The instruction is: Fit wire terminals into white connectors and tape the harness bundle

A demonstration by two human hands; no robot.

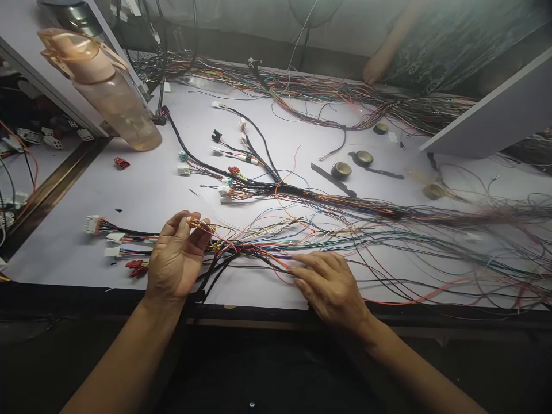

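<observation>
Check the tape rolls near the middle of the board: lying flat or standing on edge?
Lying flat. The tape rolls show their round openings facing up on the white board, with loose strips beside them.

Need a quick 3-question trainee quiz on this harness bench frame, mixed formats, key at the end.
1. True or false: the left hand pinches an orange wire end between its fingertips.
2. What lies under the right hand? A) a tape roll B) the wire bundle C) the bottle
3. Fill in: the bottle stands at the table's far ____ corner.

Key: 1 true. 2 B; the tape rolls lie further back, mid-table. 3 left.
</observation>
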